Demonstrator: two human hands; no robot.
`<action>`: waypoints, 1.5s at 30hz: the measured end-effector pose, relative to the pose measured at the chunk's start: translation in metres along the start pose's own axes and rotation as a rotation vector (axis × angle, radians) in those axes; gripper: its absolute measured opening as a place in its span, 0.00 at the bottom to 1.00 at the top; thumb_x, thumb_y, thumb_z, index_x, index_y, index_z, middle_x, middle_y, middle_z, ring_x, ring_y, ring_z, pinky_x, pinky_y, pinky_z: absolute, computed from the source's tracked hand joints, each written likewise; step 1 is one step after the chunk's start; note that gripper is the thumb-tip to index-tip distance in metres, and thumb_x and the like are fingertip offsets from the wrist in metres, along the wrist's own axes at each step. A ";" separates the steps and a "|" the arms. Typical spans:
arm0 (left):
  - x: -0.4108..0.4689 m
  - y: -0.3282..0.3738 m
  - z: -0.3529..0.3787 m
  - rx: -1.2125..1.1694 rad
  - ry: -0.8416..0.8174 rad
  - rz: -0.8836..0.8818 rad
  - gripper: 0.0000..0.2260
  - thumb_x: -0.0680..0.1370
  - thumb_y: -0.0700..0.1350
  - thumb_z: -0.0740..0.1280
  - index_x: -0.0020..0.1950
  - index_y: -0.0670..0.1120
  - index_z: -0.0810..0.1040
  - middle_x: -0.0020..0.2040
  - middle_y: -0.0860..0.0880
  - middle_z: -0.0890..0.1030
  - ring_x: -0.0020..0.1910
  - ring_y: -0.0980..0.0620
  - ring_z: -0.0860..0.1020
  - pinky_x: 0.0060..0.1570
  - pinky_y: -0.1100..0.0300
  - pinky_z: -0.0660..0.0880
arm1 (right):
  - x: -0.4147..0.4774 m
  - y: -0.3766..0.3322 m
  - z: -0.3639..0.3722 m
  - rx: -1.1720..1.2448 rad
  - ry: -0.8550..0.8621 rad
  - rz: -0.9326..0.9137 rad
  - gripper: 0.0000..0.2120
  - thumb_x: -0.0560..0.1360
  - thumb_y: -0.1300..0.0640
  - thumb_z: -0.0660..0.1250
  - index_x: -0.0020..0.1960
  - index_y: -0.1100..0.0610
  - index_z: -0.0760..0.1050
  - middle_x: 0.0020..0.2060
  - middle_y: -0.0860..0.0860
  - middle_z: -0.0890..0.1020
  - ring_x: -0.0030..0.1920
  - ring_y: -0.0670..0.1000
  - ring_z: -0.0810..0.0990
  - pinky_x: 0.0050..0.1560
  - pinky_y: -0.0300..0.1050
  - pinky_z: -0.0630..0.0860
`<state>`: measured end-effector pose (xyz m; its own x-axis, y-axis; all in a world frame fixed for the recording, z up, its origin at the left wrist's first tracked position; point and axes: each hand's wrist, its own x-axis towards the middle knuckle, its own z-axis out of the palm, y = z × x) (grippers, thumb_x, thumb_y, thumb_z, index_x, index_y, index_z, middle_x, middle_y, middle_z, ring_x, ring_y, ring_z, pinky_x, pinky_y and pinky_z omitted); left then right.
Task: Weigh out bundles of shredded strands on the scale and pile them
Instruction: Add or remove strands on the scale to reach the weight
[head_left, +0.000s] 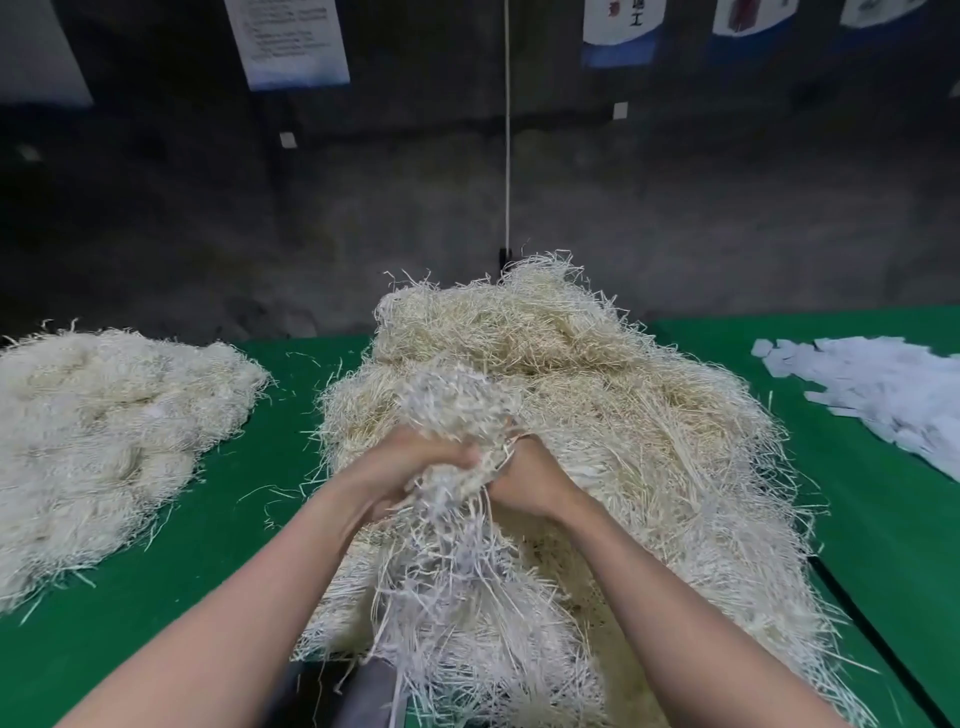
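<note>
- the left grip (408, 467) and the right grip (530, 480) are both clenched around a pale tangled bundle of shredded strands (457, 405), held just above the big cream heap of strands (649, 426) on the green bench (208, 597).
- loose ends hang down into the heap; lifting may drag extra strands and spoil the weight.
- no scale is in view, so strands may drop on the way.

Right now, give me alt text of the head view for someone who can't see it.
The left hand and right hand grip a bundle of shredded strands over a central heap on a green table. A second strand pile lies to the left, white paper slips to the right.
</note>
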<state>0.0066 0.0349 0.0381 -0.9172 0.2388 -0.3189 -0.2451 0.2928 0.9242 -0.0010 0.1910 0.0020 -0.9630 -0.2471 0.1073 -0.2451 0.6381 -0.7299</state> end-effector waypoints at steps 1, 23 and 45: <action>0.004 -0.004 0.003 0.131 0.017 -0.029 0.30 0.62 0.54 0.76 0.60 0.44 0.76 0.70 0.43 0.66 0.70 0.50 0.65 0.72 0.49 0.56 | 0.003 0.006 0.004 -0.068 0.067 0.029 0.14 0.72 0.61 0.69 0.54 0.48 0.72 0.40 0.49 0.78 0.37 0.45 0.77 0.43 0.45 0.80; 0.049 -0.016 -0.048 -0.246 0.725 0.130 0.29 0.73 0.27 0.61 0.74 0.37 0.58 0.69 0.38 0.67 0.52 0.48 0.75 0.60 0.56 0.71 | -0.051 0.101 -0.004 -0.473 -0.219 0.448 0.40 0.68 0.67 0.68 0.74 0.52 0.54 0.59 0.52 0.75 0.53 0.50 0.77 0.47 0.39 0.77; 0.029 -0.017 -0.030 0.544 -0.078 0.155 0.49 0.67 0.48 0.76 0.77 0.54 0.46 0.70 0.62 0.48 0.69 0.61 0.54 0.68 0.60 0.55 | 0.006 0.045 0.041 0.455 0.119 0.278 0.11 0.74 0.65 0.66 0.52 0.53 0.78 0.51 0.51 0.81 0.39 0.47 0.80 0.38 0.41 0.79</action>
<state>-0.0253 0.0090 0.0192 -0.8985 0.3789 -0.2215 0.1067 0.6781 0.7272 -0.0138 0.1883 -0.0583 -0.9971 -0.0131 -0.0748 0.0681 0.2810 -0.9573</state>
